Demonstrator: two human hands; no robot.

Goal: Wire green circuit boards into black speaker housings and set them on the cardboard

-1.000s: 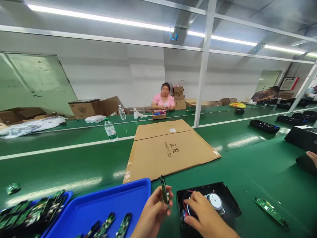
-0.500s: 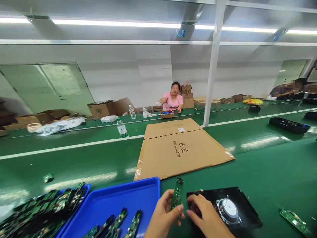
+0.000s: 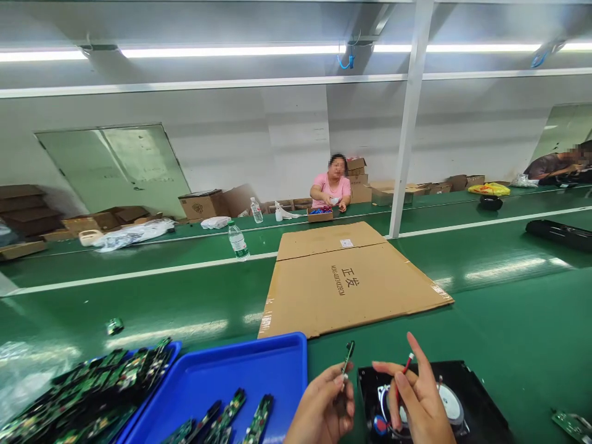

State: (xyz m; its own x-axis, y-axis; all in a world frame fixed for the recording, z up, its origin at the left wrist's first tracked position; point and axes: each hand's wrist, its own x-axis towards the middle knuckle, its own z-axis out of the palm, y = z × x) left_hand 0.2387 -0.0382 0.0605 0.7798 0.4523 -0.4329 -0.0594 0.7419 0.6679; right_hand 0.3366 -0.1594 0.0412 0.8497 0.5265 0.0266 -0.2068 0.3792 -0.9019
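Observation:
Between the thumb and fingers of my left hand (image 3: 321, 404) is a narrow green circuit board (image 3: 348, 355), turned nearly edge-on. My right hand (image 3: 423, 401) pinches a red-and-black cable (image 3: 407, 365) with a small white plug at its tip; its index finger points up. Below that hand lies a black speaker housing (image 3: 483, 401), with a round white-centred speaker (image 3: 451, 402) partly covered by the fingers. A blue and red round part shows at the housing's lower left. The board and the plug are apart.
Left of my hands stands a blue tray (image 3: 245, 346) with several circuit boards; beside it is a heaped pile of boards (image 3: 102, 394). Flattened cardboard (image 3: 324, 296) lies ahead. Another board (image 3: 573, 425) is at far right. A bottle (image 3: 238, 242) and a co-worker (image 3: 330, 188) are across the bench.
The circuit board in my left hand has turned from face-on to edge-on. My right hand has risen from the speaker housing with the cable between its fingers. The view has shifted slightly left.

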